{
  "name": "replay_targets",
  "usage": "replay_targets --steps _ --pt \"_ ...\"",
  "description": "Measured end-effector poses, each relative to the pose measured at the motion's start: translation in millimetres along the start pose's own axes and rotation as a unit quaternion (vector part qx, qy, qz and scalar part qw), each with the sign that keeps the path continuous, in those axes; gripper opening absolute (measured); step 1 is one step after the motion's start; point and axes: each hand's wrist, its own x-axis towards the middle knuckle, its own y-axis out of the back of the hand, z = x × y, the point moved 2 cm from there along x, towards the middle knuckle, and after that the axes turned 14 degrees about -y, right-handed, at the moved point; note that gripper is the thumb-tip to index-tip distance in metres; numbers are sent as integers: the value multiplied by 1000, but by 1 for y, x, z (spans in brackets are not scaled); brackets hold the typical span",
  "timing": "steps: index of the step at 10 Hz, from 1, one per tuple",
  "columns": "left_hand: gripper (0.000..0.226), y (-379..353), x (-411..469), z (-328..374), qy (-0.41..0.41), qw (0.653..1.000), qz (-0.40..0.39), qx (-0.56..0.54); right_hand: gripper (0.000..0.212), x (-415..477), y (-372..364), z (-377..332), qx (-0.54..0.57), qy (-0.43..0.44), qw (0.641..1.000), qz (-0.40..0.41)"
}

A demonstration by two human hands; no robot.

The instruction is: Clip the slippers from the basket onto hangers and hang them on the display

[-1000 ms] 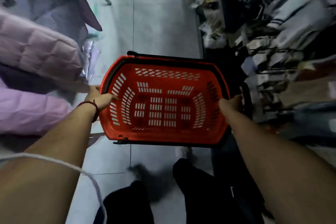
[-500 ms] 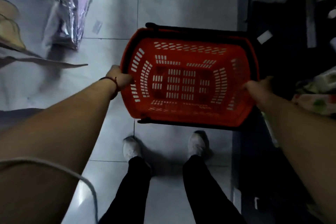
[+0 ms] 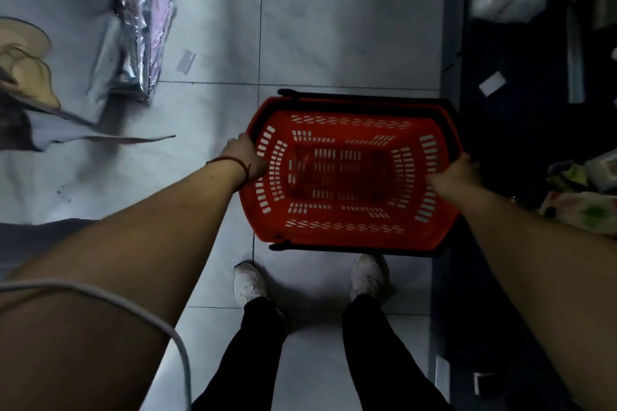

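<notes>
A red plastic shopping basket [image 3: 347,230] with black handles hangs low over the tiled floor, just ahead of my white shoes. Its slotted bottom shows and I see nothing inside it. My left hand [image 3: 245,157] grips the basket's left rim, a red string on that wrist. My right hand [image 3: 455,172] grips the right rim. No slippers or hangers lie in the basket.
A shiny plastic-wrapped pack [image 3: 137,50] lies on the floor at the upper left, with beige insole-like items [image 3: 26,73] at the left edge. A dark display base [image 3: 521,143] with packaged goods runs along the right. My feet [image 3: 248,284] stand right behind the basket.
The basket has come down toward the floor and to the right, close to the dark display base. My view has tilted further down. Both hands keep their hold on the rims.
</notes>
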Motion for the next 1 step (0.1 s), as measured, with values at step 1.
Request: replay_targets --steps 1 --pt "63 33 -15 53 -80 986 32 143 81 -50 24 -38 -48 153 986 40"
